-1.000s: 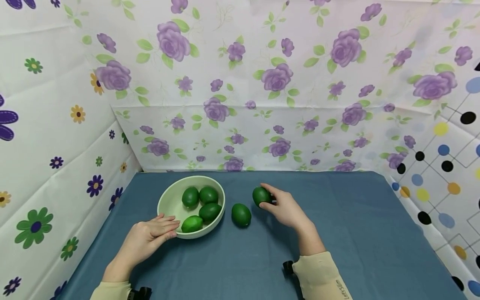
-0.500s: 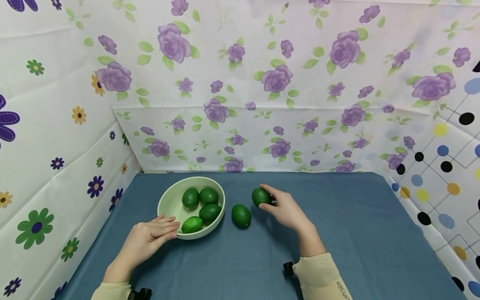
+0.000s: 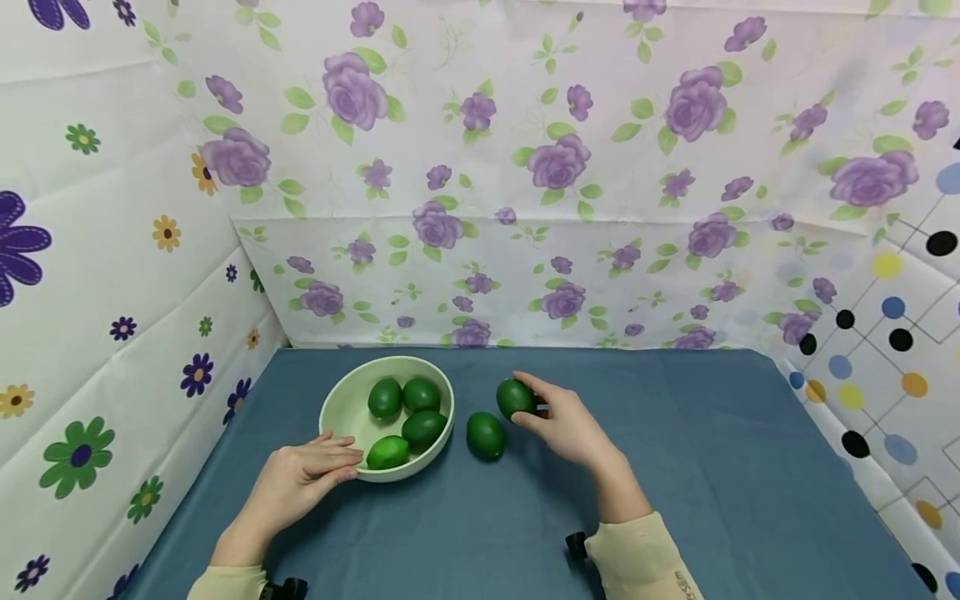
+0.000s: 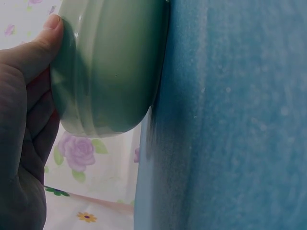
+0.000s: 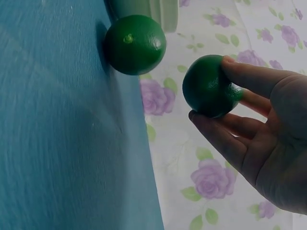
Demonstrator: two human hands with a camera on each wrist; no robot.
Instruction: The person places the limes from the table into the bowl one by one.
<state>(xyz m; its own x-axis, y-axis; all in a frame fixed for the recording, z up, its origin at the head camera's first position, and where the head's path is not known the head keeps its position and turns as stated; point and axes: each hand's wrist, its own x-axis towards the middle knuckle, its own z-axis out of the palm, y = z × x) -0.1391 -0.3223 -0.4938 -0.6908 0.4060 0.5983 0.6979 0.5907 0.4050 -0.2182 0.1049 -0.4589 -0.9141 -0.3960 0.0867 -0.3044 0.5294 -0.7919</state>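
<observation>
My left hand [image 3: 303,479] rests at the near left rim of a pale green bowl [image 3: 336,410], its fingers laid straight across the edge. In the left wrist view the thumb [image 4: 48,36] touches the rim of the bowl [image 4: 110,67]. Several green limes [image 3: 387,452] lie in the bowl, one of them lighter than the others. My right hand [image 3: 566,421] pinches a dark green lime [image 3: 514,398] between thumb and fingertips, held above the table. Just right of the bowl, another lime [image 3: 486,436] sits on the cloth, left of and nearer than the held one.
Blue cloth [image 3: 465,533] covers the table. Behind it hangs a white sheet with purple roses [image 3: 562,162]. A flower-print sheet [image 3: 150,275] stands at the left and a dotted one [image 3: 892,400] at the right.
My right hand has moved slightly left with the lime, toward the bowl. The left hand stays at the rim. The head view has shifted a little.
</observation>
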